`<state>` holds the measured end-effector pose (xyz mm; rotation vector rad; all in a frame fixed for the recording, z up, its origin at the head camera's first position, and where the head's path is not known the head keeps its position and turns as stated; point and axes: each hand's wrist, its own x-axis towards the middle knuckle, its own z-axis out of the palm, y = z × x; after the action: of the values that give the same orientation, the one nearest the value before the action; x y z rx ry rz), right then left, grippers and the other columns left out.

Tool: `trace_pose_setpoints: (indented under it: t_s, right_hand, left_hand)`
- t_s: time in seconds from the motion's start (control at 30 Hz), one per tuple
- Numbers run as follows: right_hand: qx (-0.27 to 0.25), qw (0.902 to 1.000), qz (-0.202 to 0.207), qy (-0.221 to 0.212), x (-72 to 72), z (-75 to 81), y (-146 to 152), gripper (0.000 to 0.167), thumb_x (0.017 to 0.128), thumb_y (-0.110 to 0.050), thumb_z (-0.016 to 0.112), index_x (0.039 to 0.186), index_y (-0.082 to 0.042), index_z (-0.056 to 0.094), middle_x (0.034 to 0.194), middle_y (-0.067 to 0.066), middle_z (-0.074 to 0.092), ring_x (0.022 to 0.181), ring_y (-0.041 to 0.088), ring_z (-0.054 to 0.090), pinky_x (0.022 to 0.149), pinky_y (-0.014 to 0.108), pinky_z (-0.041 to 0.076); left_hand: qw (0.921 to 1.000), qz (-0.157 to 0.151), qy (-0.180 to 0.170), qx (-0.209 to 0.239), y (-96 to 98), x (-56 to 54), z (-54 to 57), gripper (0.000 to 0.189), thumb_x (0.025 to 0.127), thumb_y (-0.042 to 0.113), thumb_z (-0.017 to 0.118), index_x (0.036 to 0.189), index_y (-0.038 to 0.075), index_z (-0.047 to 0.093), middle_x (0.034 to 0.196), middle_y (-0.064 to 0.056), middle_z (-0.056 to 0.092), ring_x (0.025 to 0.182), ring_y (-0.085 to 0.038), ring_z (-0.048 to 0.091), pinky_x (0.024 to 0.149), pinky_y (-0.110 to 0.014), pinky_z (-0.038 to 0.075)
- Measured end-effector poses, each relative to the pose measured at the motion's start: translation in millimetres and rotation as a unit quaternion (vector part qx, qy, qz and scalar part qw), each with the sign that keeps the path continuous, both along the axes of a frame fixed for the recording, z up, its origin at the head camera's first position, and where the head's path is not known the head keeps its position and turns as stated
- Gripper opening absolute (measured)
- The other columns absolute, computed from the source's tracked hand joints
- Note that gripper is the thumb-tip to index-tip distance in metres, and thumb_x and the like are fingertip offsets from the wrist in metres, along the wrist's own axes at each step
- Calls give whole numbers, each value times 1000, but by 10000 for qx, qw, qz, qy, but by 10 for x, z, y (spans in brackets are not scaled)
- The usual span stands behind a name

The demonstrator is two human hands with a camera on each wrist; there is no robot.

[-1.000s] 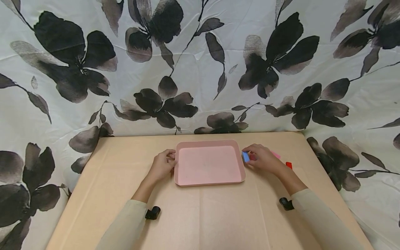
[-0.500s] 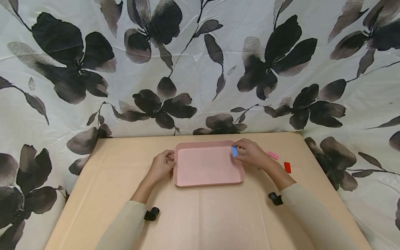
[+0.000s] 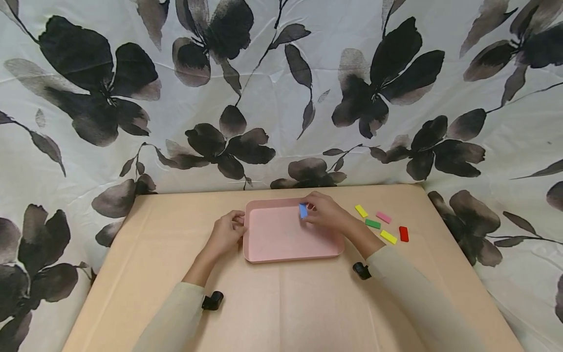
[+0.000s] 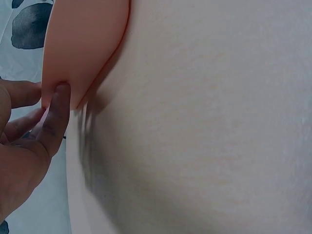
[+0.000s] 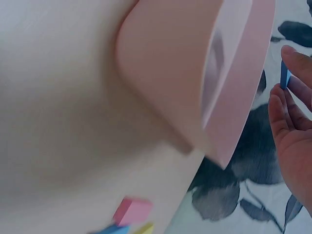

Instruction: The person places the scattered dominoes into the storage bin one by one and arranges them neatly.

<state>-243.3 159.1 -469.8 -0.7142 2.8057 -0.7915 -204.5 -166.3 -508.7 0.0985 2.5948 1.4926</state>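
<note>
A shallow pink tray [image 3: 281,234] lies on the table, its outer wall [image 4: 90,39] close up in the left wrist view. My left hand [image 3: 227,231] holds the tray's left end, thumb against the outer wall and other fingertips at the rim. Between the thumb and fingers of my right hand [image 3: 323,211] is a small flat blue block [image 3: 303,210], held above the tray's far side. The same blue block [image 5: 284,75] shows edge-on in the right wrist view.
Right of the tray lie small blocks: yellow [image 3: 361,211], pink [image 3: 383,217], green [image 3: 373,224], another yellow [image 3: 388,237] and red [image 3: 403,234]. A floral cloth [image 3: 281,98] hangs behind the table's [image 3: 176,205] back edge.
My right hand has carried the blue block leftward from beside the tray's right edge to above the tray. The blocks its arm covered now show. My left hand stays put.
</note>
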Motion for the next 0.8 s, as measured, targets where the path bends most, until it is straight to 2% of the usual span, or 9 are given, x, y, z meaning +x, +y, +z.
trace_pose_setpoints:
  t_s: [0.23,0.47,0.8]
  right_hand:
    - [160,9997,69,-183,-17,-62,-364,43,89,-20,79,127,-6,67,111,6,62,98,18,60,88,28,54]
    - [371,9990,250,-89,-68,-118,-627,43,88,-17,80,126,-4,67,109,7,63,97,18,58,87,30,53]
    - [353,9973,414,-497,-99,-230,-956,44,88,-18,83,126,-5,66,99,3,59,90,15,57,78,25,50]
  left_hand:
    - [10000,-30,54,-41,-38,28,22,43,90,-3,69,132,-7,60,112,-19,67,89,-22,66,66,-22,55]
    - [9999,-124,-32,24,-32,47,42,43,91,-3,68,133,-7,58,115,-22,66,88,-23,67,67,-25,58]
    - [9999,-135,-82,-4,-53,61,42,43,92,-2,68,133,-7,58,115,-21,66,91,-24,67,69,-24,57]
